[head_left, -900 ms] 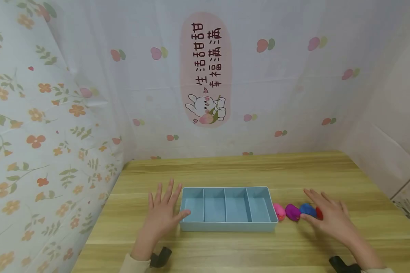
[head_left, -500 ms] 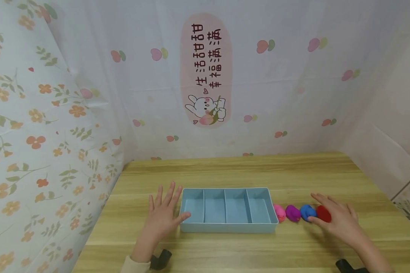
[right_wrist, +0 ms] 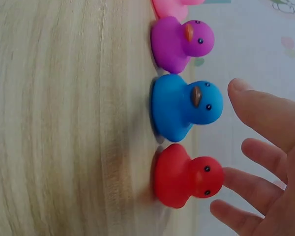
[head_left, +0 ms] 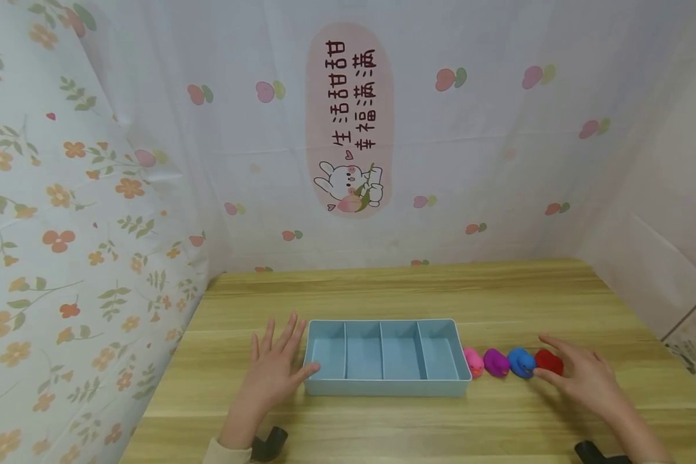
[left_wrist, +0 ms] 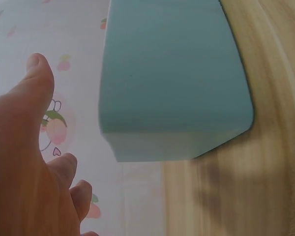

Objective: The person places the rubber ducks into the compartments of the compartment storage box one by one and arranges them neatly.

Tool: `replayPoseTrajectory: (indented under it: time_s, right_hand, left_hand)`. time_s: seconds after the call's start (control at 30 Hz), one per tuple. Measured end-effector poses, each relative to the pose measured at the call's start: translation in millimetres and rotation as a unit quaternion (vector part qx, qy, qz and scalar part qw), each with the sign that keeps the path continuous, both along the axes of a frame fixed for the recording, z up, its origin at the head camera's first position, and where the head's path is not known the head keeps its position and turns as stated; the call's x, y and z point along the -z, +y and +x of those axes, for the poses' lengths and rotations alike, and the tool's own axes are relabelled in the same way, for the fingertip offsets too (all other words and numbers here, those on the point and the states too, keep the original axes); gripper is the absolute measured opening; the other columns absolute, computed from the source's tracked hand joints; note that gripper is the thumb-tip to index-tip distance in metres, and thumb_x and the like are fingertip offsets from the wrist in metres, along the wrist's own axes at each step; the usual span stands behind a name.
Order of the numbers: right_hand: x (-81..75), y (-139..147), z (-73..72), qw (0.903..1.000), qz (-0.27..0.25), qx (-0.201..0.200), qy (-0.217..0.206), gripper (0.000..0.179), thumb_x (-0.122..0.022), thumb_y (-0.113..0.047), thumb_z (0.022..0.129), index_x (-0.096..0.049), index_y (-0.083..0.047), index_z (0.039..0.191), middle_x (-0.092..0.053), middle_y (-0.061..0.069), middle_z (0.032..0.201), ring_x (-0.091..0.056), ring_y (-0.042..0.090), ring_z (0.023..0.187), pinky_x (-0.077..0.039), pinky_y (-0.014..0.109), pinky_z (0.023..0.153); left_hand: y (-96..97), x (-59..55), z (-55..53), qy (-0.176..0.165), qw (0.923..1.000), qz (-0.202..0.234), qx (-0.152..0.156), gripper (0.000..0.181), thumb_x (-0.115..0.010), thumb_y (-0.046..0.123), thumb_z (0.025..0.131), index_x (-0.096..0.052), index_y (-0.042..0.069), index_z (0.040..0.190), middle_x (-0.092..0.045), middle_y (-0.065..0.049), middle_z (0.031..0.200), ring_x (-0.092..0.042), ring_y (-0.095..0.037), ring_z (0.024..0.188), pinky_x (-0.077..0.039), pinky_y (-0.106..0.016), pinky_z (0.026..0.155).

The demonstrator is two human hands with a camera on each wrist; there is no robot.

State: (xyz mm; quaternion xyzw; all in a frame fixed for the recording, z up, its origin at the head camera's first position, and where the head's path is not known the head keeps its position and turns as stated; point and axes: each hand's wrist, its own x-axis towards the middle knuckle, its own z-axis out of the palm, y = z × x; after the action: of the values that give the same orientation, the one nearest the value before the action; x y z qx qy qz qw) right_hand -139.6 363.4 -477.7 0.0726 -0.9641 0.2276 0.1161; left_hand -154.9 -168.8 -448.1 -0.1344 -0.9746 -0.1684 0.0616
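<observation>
Red, blue and purple rubber ducks stand in a row on the table, and part of a pink rubber duck shows beside the tray. My right hand reaches over the red duck with thumb and fingers apart, the fingertips close to its head in the right wrist view. A light blue tray with upright dividers lies left of the ducks. At the tray's left end my left hand spreads its fingers, its thumb overlapping the tray's rim in the head view; it holds nothing.
The wood-grain table ends at a printed cloth backdrop. A flowered cloth hangs along the left side and a pale cloth along the right.
My right hand has moved right, away from the blue duck and over to the red one, uncovering more of both. The left hand has stayed nearly still.
</observation>
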Motion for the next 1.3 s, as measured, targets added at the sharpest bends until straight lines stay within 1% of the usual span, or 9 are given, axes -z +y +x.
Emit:
replayPoseTrajectory:
  time_s: [0.13, 0.23, 0.37, 0.53, 0.7, 0.83, 0.9, 1.03, 1.3]
  right_hand:
    - [3.7, 5.1, -0.1, 0.9996, -0.026, 0.006, -0.009, 0.064, -0.078, -0.031, 0.079, -0.054, 0.003, 0.127, -0.053, 0.038, 0.123, -0.044, 0.063, 0.108, -0.014, 0.077, 0.098]
    - [6.8, 8.6, 0.0, 0.9991, -0.037, 0.012, -0.013, 0.062, -0.077, -0.031, 0.080, -0.055, 0.002, 0.127, -0.053, 0.038, 0.123, -0.045, 0.062, 0.108, -0.025, 0.074, 0.093]
    - [12.3, 11.9, 0.7, 0.9981, -0.058, 0.015, -0.014, 0.061, -0.077, -0.028, 0.080, -0.055, 0.003, 0.128, -0.052, 0.037, 0.125, -0.045, 0.060, 0.109, -0.034, 0.070, 0.084]
    - [20.2, 16.0, 1.2, 0.9957, -0.073, 0.023, -0.052, 0.068, -0.074, -0.031, 0.083, -0.046, 0.006, 0.134, -0.044, 0.039, 0.132, -0.038, 0.063, 0.113, -0.028, 0.075, 0.086]
    - [26.1, 17.6, 1.3, 0.9948, -0.070, 0.035, -0.065, 0.068, -0.075, -0.030, 0.083, -0.046, 0.005, 0.134, -0.044, 0.040, 0.130, -0.039, 0.064, 0.111, -0.029, 0.074, 0.085]
    - [29.5, 16.2, 2.3, 0.9958, -0.070, 0.041, -0.043, 0.062, -0.077, -0.025, 0.081, -0.051, 0.004, 0.128, -0.051, 0.040, 0.123, -0.044, 0.063, 0.108, -0.033, 0.071, 0.083]
    - [30.7, 15.2, 2.4, 0.9965, -0.069, 0.040, -0.023, 0.058, -0.078, -0.022, 0.080, -0.054, 0.004, 0.125, -0.054, 0.039, 0.119, -0.046, 0.062, 0.106, -0.035, 0.070, 0.082]
    - [32.0, 14.1, 2.3, 0.9972, -0.066, 0.035, 0.005, 0.053, -0.078, -0.016, 0.078, -0.057, 0.004, 0.122, -0.057, 0.038, 0.115, -0.050, 0.061, 0.103, -0.037, 0.067, 0.081]
    - [33.7, 15.1, 4.8, 0.9955, -0.075, 0.057, -0.010, 0.050, -0.073, -0.020, 0.084, -0.055, 0.004, 0.124, -0.054, 0.040, 0.117, -0.048, 0.060, 0.104, -0.037, 0.066, 0.082]
  left_hand:
    - [-1.5, 5.5, 1.3, -0.007, 0.9999, 0.008, 0.005, 0.082, -0.060, 0.053, 0.087, -0.026, 0.017, 0.152, -0.021, -0.006, 0.159, -0.009, -0.047, 0.144, -0.006, -0.074, 0.107]
    - [-0.6, 9.2, 2.4, -0.011, 0.9998, 0.013, 0.007, 0.081, -0.059, 0.052, 0.088, -0.027, 0.015, 0.152, -0.022, -0.008, 0.158, -0.011, -0.048, 0.143, -0.008, -0.074, 0.107]
    - [2.6, 14.5, 3.1, -0.015, 0.9996, 0.022, 0.014, 0.079, -0.057, 0.052, 0.089, -0.028, 0.012, 0.151, -0.023, -0.010, 0.158, -0.014, -0.048, 0.143, -0.013, -0.074, 0.107]
    - [6.2, 20.6, 5.9, -0.020, 0.9991, 0.032, 0.018, 0.080, -0.057, 0.052, 0.089, -0.028, 0.011, 0.151, -0.022, -0.011, 0.158, -0.015, -0.049, 0.142, -0.014, -0.074, 0.106]
    - [8.6, 25.7, 7.6, -0.014, 0.9987, 0.046, 0.016, 0.080, -0.060, 0.050, 0.088, -0.029, 0.010, 0.150, -0.026, -0.011, 0.157, -0.017, -0.049, 0.141, -0.016, -0.074, 0.106]
    - [10.6, 26.8, 7.3, -0.016, 0.9972, 0.071, 0.020, 0.080, -0.062, 0.047, 0.088, -0.030, 0.008, 0.150, -0.029, -0.010, 0.156, -0.018, -0.050, 0.141, -0.016, -0.073, 0.106]
    - [11.2, 26.8, 6.8, -0.020, 0.9964, 0.080, 0.019, 0.079, -0.063, 0.045, 0.088, -0.030, 0.008, 0.150, -0.029, -0.010, 0.156, -0.018, -0.049, 0.141, -0.015, -0.073, 0.107]
    - [11.6, 27.4, 6.5, -0.024, 0.9962, 0.083, 0.013, 0.080, -0.063, 0.045, 0.088, -0.028, 0.008, 0.150, -0.029, -0.009, 0.156, -0.017, -0.049, 0.142, -0.014, -0.072, 0.108]
    - [10.8, 30.4, 5.5, -0.026, 0.9962, 0.083, 0.011, 0.083, -0.062, 0.048, 0.088, -0.027, 0.009, 0.151, -0.030, -0.008, 0.156, -0.017, -0.048, 0.142, -0.014, -0.071, 0.109]
